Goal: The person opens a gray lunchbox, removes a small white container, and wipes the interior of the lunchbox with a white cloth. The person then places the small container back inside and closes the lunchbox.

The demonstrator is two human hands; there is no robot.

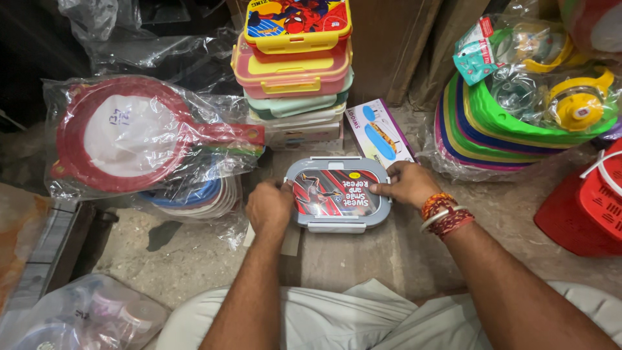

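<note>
On the concrete floor (363,259) before a far stack of lunch boxes (295,65), we press our left hand (269,207) and right hand (408,183), fingers curled, against either side of a grey lunch box (337,192), apparently seating its lid, which calls for even pressure.

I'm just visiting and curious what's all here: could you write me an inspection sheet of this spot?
Surface: bare, dusty concrete floor.
Job's things: grey rectangular plastic lunch box with red printed lid, flat on floor.
Clutter: stack of colourful lunch boxes; red round sieves in clear plastic; bagged coloured trays; red plastic basket.
Grippers: left hand and right hand grip the box's opposite ends.
Cables: nothing seen.
Surroundings: cardboard behind; goods packed close.
</note>
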